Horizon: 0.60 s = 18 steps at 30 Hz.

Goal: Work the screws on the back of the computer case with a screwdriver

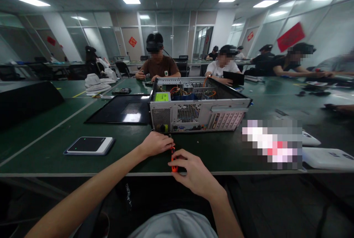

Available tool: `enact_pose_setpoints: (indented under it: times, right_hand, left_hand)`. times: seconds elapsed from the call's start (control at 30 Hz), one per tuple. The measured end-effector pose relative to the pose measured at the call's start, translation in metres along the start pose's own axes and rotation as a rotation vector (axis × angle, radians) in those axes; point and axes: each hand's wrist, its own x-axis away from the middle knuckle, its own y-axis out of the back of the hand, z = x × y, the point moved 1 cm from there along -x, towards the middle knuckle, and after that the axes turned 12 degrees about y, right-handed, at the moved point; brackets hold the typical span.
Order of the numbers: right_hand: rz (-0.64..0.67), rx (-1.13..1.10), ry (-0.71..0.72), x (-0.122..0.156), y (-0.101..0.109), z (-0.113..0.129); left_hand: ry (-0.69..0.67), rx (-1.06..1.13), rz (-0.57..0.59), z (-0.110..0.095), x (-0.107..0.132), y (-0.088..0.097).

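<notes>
My right hand (195, 171) grips the orange-red handle of a screwdriver (174, 160), thumb and fingers on either side of it. The tool points away from me, toward the lower back edge of an open computer case (193, 116). My left hand (156, 144) is closed, its fingertips pinched at the front end of the screwdriver, just short of the case. Those fingers partly cover the shaft, and the tip is not clear. The case lies on its side with its ports, fan grille and slot covers facing me; wires and a yellow-green label show inside.
A black side panel (121, 109) lies left of the case. Nearer is a white and black flat device (90, 145). White devices (329, 158) and a blurred-out patch are at the right. A white fan (96, 83) stands farther back. People sit across the green table (132, 164).
</notes>
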Motion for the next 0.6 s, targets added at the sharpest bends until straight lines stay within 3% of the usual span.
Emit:
enact_pose_setpoints:
  times: [0.27,0.47,0.6]
  right_hand:
    - [-0.084,-0.038,0.032,0.002,0.003,-0.005]
    - [-0.076,-0.113,-0.007,-0.001,-0.001,-0.004]
    - [-0.128,-0.218,-0.075,-0.001,-0.003,-0.006]
  left_hand:
    - [-0.01,-0.133,0.002,-0.001,-0.006,0.002]
    - [-0.058,-0.297,0.034,0.0,-0.031,-0.005]
    - [-0.01,-0.354,0.087,-0.002,-0.046,-0.014]
